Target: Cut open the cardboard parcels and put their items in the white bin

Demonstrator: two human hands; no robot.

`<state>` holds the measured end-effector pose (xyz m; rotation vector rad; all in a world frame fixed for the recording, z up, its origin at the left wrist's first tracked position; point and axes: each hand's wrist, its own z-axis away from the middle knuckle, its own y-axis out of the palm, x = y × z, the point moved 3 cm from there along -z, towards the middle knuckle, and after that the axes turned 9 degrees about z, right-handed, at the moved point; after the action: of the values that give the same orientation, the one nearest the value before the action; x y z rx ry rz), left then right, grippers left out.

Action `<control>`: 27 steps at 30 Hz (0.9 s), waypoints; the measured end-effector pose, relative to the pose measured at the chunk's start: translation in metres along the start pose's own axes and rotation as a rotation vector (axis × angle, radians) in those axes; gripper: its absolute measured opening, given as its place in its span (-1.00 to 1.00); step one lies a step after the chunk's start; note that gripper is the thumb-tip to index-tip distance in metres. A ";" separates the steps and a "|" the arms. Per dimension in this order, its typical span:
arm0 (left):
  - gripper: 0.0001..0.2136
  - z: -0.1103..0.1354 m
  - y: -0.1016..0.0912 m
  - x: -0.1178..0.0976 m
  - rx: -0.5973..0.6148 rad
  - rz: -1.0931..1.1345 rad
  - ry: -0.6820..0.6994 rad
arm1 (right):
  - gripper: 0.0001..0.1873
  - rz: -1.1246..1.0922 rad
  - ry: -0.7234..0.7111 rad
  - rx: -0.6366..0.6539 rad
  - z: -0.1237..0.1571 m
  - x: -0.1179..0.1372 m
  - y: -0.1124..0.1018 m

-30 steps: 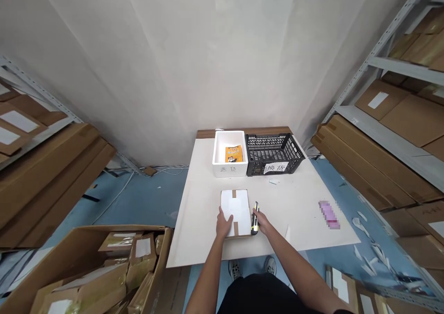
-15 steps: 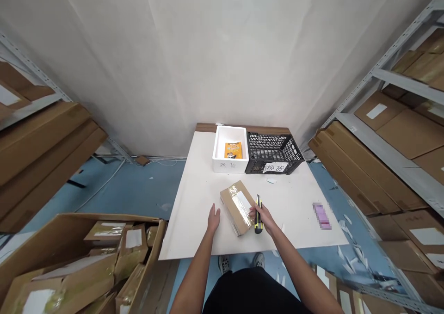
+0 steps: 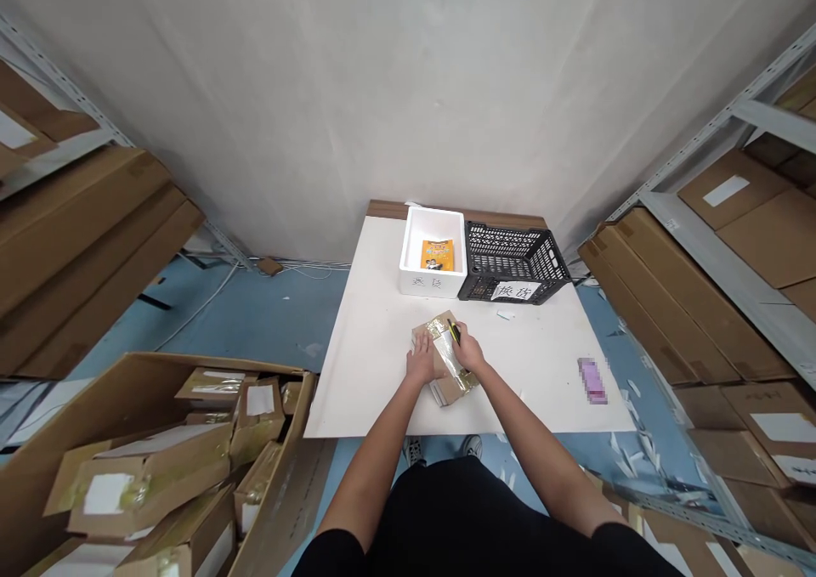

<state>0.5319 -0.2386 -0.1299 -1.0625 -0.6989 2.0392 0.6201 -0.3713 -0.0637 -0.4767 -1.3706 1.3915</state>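
Note:
A small cardboard box (image 3: 451,383) lies at a slant on the white-topped table (image 3: 366,347), with shiny tape and a white label on its upper face. My left hand (image 3: 422,361) rests on the box's left part, fingers stretched out over the cardboard. In my right hand (image 3: 470,349) is a yellow and black utility knife (image 3: 454,331), held above the box's taped face close to its far end. Whether the blade touches the tape I cannot tell.
Behind the box stand a white foam bin (image 3: 433,284) with an orange packet (image 3: 437,255) and a black plastic crate (image 3: 510,263). A purple pixelated item (image 3: 592,381) lies at right. A large carton (image 3: 210,361) of parcels stands at left; shelves (image 3: 694,220) flank the table.
My left hand has come from beside the box onto it. My right hand has carried the utility knife from the box's right edge to over its far end. The view has shifted slightly.

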 end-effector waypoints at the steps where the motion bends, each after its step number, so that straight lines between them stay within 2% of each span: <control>1: 0.26 0.000 -0.001 0.000 0.007 -0.003 -0.004 | -0.40 0.042 -0.032 0.013 -0.009 0.010 0.002; 4: 0.23 0.003 -0.002 0.000 0.003 -0.008 -0.007 | -0.45 0.153 -0.091 0.091 -0.031 0.034 0.014; 6: 0.22 0.006 -0.003 0.000 -0.005 0.000 -0.001 | -0.45 0.228 -0.079 0.135 -0.037 0.041 0.026; 12: 0.20 0.012 -0.004 0.002 -0.002 0.032 0.023 | -0.34 0.309 0.002 0.119 -0.025 0.035 0.047; 18: 0.24 0.008 -0.007 0.005 0.057 0.040 0.043 | -0.40 0.232 0.025 0.101 -0.016 0.023 0.049; 23: 0.22 0.006 -0.007 0.005 0.040 0.017 0.050 | -0.42 0.176 -0.001 0.044 -0.020 0.021 0.044; 27: 0.20 0.006 -0.004 0.007 0.022 0.029 0.068 | -0.44 0.194 -0.020 0.077 -0.027 0.026 0.039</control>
<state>0.5257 -0.2318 -0.1273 -1.1306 -0.6285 2.0207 0.6186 -0.3272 -0.0951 -0.5574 -1.3088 1.6039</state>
